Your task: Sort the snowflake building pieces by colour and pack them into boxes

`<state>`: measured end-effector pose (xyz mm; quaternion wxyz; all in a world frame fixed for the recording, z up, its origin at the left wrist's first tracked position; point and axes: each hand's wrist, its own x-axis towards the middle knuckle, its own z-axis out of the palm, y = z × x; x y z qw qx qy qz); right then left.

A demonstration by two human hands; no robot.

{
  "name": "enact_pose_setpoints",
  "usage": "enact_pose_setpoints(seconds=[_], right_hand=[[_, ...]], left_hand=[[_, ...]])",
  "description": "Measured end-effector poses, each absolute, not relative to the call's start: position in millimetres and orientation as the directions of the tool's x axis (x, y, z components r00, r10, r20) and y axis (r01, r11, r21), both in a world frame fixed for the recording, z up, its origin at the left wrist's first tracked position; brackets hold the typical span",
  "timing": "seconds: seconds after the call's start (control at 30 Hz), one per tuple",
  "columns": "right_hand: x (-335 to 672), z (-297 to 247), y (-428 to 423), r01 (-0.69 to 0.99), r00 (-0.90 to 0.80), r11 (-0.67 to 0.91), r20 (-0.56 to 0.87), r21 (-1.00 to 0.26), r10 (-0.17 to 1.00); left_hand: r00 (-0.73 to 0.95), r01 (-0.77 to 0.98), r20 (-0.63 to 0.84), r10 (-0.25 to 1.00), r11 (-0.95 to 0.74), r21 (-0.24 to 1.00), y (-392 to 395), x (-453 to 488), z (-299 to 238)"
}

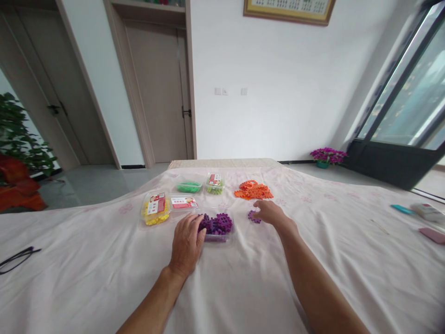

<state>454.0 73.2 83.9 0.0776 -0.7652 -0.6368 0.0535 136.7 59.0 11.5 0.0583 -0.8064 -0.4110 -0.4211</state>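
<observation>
With the left hand [187, 243] resting loose against the near-left side of the purple tray [230, 237], seemingly steadying it; with the right hand [269, 212] curling over a loose purple piece [253, 216] just right of the tray on the bed [104, 260], grip impossible to tell. Apparently gathering strays; next calling for a sure pinch and a short carry left into the tray.

A wide bed spread with a pale pink, faintly flowered sheet [104, 278] carries everything. Near its middle sits a clear plastic tray of purple interlocking pieces [219, 239], with a single loose purple piece [253, 216] just to its right. Further back lies a heap of orange pieces [253, 190]. To the left are a clear labelled box of yellow pieces [155, 205], a flat labelled lid [184, 202], a green tray [189, 187] and a small box of yellow-green pieces [214, 183]. A black cord [17, 257] lies at the far left (partly out of view).
</observation>
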Motion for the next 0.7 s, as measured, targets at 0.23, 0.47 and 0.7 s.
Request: enact_pose_setpoints(seconds=[0.23,0.47,0.7], right_hand=[[454,64,76,0.974,0.211,-0.216,-0.070,-0.070,0.975],[433,81,77,0.962,0.110,-0.071,0.139,-0.262,0.984],[361,93,71,0.811,-0.257,0.413,0.383,-0.414,0.887]], left_hand=[[0.169,0.693,0.722,0.671,-0.602,0.396,67,134,5],[0.120,0.616,0.672,0.731,-0.585,0.527,69,134,3],[0.092,0.591,0.610,0.787,-0.536,0.603,66,135,4]])
